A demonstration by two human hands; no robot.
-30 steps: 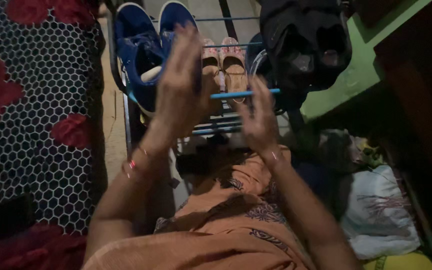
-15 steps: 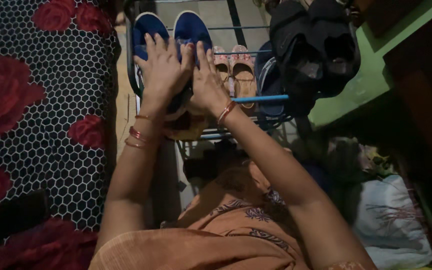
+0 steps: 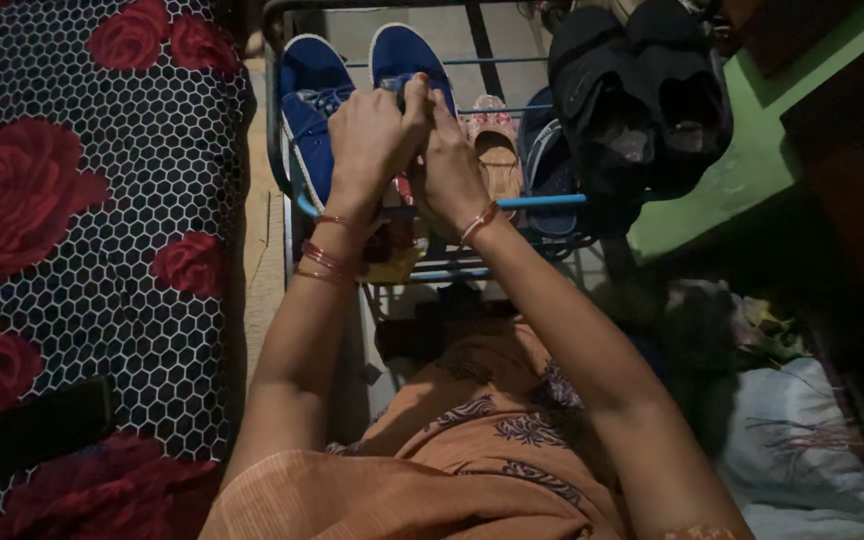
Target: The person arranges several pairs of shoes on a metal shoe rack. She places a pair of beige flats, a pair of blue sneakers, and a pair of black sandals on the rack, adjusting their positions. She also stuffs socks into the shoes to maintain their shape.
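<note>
A pair of blue shoes with white soles stands on the top shelf of a metal shoe rack (image 3: 542, 201). The left blue shoe (image 3: 307, 110) lies free. My left hand (image 3: 372, 135) and my right hand (image 3: 449, 165) are pressed together over the right blue shoe (image 3: 407, 55), with the fingers of both curled onto its laced middle. Its toe shows above my fingers and its heel is hidden under my hands. Bangles ring both wrists.
Pink sandals (image 3: 497, 140) and a blue slipper (image 3: 547, 160) sit right of my hands, with black shoes (image 3: 642, 100) beyond them. A rose-patterned bed cover (image 3: 82, 220) fills the left, a flat dark object (image 3: 42, 430) lying on it. A green wall (image 3: 752, 150) and a white bag (image 3: 802, 440) are at right.
My hands have come down from open, raised palms and closed together on the right blue shoe. The view has shifted slightly, so the rack sits further right.
</note>
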